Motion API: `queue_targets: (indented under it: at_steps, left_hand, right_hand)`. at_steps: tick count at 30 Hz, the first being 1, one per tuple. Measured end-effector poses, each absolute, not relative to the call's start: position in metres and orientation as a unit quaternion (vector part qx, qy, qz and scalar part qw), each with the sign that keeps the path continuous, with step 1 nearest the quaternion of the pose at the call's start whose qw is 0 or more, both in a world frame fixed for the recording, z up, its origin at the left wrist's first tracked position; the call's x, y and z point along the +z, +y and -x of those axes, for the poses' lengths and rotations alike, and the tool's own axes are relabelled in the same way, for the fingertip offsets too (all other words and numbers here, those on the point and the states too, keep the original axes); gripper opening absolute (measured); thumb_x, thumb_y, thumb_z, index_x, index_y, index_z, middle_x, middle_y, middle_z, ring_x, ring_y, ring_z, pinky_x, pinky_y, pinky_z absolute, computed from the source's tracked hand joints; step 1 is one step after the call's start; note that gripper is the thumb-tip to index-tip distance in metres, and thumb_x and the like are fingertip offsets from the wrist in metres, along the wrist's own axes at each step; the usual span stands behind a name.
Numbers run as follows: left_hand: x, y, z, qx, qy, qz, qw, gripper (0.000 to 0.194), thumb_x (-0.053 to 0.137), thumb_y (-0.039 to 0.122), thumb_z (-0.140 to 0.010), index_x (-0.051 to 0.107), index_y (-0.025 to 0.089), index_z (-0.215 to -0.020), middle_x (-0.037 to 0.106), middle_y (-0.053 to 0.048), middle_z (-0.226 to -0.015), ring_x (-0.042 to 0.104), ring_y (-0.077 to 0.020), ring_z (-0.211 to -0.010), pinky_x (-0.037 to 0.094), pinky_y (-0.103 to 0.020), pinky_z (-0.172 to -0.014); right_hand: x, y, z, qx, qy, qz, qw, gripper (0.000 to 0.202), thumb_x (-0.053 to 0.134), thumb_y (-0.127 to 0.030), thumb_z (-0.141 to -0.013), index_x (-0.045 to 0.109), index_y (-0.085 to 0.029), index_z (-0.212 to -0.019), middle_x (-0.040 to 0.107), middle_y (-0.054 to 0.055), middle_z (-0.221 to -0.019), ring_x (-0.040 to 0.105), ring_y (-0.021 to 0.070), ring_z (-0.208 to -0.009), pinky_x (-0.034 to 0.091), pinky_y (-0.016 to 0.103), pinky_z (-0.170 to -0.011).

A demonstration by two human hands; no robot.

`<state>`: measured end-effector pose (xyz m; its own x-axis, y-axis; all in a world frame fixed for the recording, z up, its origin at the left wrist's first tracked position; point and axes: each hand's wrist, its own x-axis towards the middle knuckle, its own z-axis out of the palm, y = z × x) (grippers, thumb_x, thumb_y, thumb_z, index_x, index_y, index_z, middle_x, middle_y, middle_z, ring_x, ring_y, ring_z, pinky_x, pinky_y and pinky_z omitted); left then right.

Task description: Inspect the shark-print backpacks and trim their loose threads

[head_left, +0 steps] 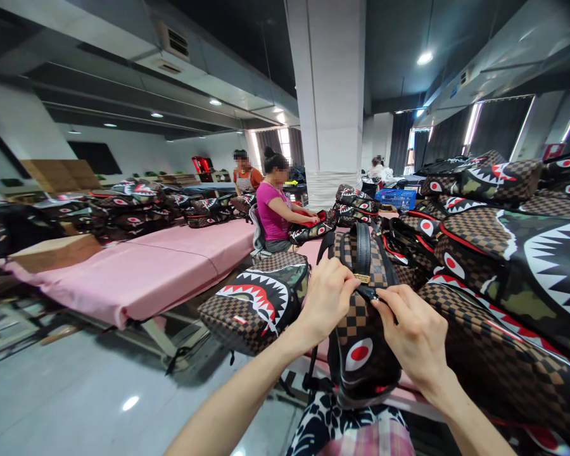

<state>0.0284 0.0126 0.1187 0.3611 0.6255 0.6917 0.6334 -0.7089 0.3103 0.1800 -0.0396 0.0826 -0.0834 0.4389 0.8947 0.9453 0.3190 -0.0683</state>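
Observation:
A checkered brown-and-black backpack (361,323) with a red-and-white eye print stands in front of me at the table's edge. Its black carry handle (363,247) loops up just beyond my fingers. Pinched at the left end of a short black zipper pull (368,292) is my left hand (330,291). The thumb and fingers of my right hand (413,329) close on the pull's other end, over the top of the bag. Left of it lies another shark-mouth backpack (261,297), apart from my hands.
Shark-print backpacks (517,253) are heaped close on my right. A co-worker (278,202) sits ahead, hands on a bag. A pink-covered table (180,266) with a cardboard box (57,251) stands left. Behind are a blue crate (396,199) and a pillar (330,95).

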Motion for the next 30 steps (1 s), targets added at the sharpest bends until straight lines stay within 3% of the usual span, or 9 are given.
queue_targets:
  at_steps: [5, 8, 11, 14, 17, 21, 25, 30]
  left_hand:
    - [0.119, 0.011, -0.031, -0.420, -0.386, 0.822, -0.013, 0.019, 0.049, 0.019, -0.084, 0.053, 0.017, -0.066, 0.054, -0.003, -0.076, 0.047, -0.0174, -0.081, 0.040, -0.033, -0.076]
    - [0.127, 0.015, -0.019, -0.450, -0.367, 0.801, -0.148, 0.022, 0.047, 0.024, -0.085, 0.055, 0.016, -0.066, 0.057, -0.003, -0.076, 0.051, -0.0166, -0.079, 0.042, -0.033, -0.076]
    - [0.140, 0.027, 0.009, -0.505, -0.309, 0.724, -0.353, 0.026, 0.038, 0.030, -0.089, 0.060, 0.018, -0.093, 0.060, -0.007, -0.104, 0.056, -0.0165, -0.091, 0.046, -0.031, -0.077]
    - [0.154, 0.045, 0.030, -0.588, -0.325, 0.622, -0.403, 0.030, 0.039, 0.028, -0.089, 0.051, 0.024, -0.117, 0.045, -0.005, -0.132, 0.054, -0.0156, -0.105, 0.046, -0.028, -0.079]
    - [0.168, 0.057, 0.022, -0.615, -0.341, 0.580, -0.412, 0.025, 0.045, 0.020, -0.087, 0.056, 0.017, -0.109, 0.056, -0.008, -0.118, 0.057, -0.0123, -0.096, 0.045, -0.024, -0.079]
    - [0.191, 0.065, -0.028, -0.502, -0.285, 0.573, -0.582, 0.008, 0.054, 0.016, -0.083, 0.059, 0.010, -0.084, 0.063, -0.008, -0.085, 0.060, -0.0116, -0.076, 0.048, -0.025, -0.074]
    - [0.202, 0.073, -0.077, -0.372, -0.345, 0.539, -0.672, 0.020, 0.054, 0.021, -0.084, 0.050, 0.013, -0.066, 0.053, 0.000, -0.057, 0.050, -0.0079, -0.048, 0.047, -0.024, -0.054]
    - [0.207, 0.086, -0.086, -0.321, -0.355, 0.612, -0.629, 0.031, 0.056, 0.020, -0.082, 0.043, 0.015, -0.055, 0.037, 0.006, -0.044, 0.026, -0.0007, -0.033, 0.021, -0.015, -0.035]
  right_hand:
    - [0.084, -0.038, -0.181, -0.249, -0.685, 0.519, 0.447, 0.013, 0.051, -0.021, -0.086, 0.063, -0.018, -0.086, 0.064, 0.003, -0.078, 0.060, 0.0135, -0.068, 0.040, 0.024, -0.059]
    - [0.084, -0.039, -0.186, -0.176, -0.692, 0.512, 0.479, 0.012, 0.051, -0.022, -0.086, 0.062, -0.020, -0.084, 0.064, 0.002, -0.080, 0.060, 0.0133, -0.071, 0.042, 0.023, -0.062]
    - [0.083, -0.040, -0.192, -0.122, -0.701, 0.498, 0.495, 0.010, 0.052, -0.025, -0.086, 0.061, -0.021, -0.088, 0.064, 0.002, -0.086, 0.060, 0.0139, -0.078, 0.044, 0.023, -0.066]
    - [0.082, -0.040, -0.193, -0.134, -0.709, 0.496, 0.484, 0.011, 0.051, -0.025, -0.086, 0.061, -0.021, -0.090, 0.064, 0.002, -0.088, 0.060, 0.0141, -0.080, 0.043, 0.023, -0.067]
    - [0.084, -0.037, -0.188, -0.172, -0.698, 0.506, 0.477, 0.012, 0.051, -0.023, -0.086, 0.062, -0.020, -0.086, 0.064, 0.003, -0.083, 0.060, 0.0142, -0.075, 0.042, 0.024, -0.064]
    - [0.087, -0.036, -0.190, -0.062, -0.724, 0.472, 0.500, 0.013, 0.051, -0.025, -0.085, 0.062, -0.020, -0.082, 0.065, 0.003, -0.080, 0.060, 0.0149, -0.073, 0.044, 0.024, -0.064]
    - [0.073, -0.049, -0.215, 0.085, -0.647, 0.469, 0.596, 0.017, 0.059, -0.032, -0.078, 0.062, -0.021, -0.090, 0.065, 0.004, -0.090, 0.061, 0.0180, -0.084, 0.048, 0.028, -0.074]
    - [0.036, -0.076, -0.266, 0.166, -0.521, 0.534, 0.645, 0.036, 0.070, -0.034, -0.065, 0.065, -0.020, -0.097, 0.066, 0.005, -0.088, 0.061, 0.0186, -0.079, 0.050, 0.027, -0.070]
